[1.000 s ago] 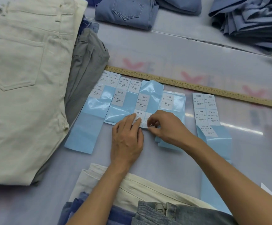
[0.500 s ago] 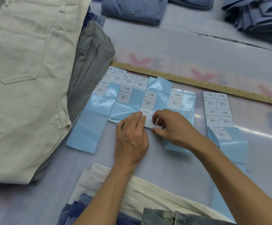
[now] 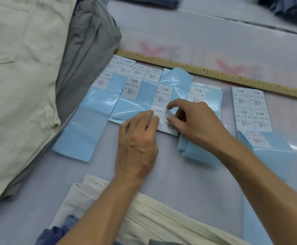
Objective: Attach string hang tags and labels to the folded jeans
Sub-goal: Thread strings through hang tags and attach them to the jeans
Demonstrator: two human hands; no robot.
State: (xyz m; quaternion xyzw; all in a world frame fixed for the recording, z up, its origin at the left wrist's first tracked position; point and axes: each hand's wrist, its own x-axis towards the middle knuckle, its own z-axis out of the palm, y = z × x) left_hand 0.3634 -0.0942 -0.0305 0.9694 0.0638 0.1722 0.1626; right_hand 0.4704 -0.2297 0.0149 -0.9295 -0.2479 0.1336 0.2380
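Note:
Several light-blue backing sheets with white size labels lie in a row on the table, below a wooden ruler. My left hand lies flat, its straight fingers pressing down a white label marked L. Beside it my right hand pinches the edge of the neighbouring white label between thumb and forefinger. Folded cream jeans rest on grey jeans at the left. More folded cream jeans lie at the near edge, under my forearms.
The wooden ruler runs across the table behind the sheets. A separate sheet of XL labels lies at the right. Blue jeans sit at the far edge, with a darker pile in the far right corner.
The view has closed in on the sheets. My right thumb and forefinger have spread and shifted slightly on the label; my left hand keeps pressing the sheet.

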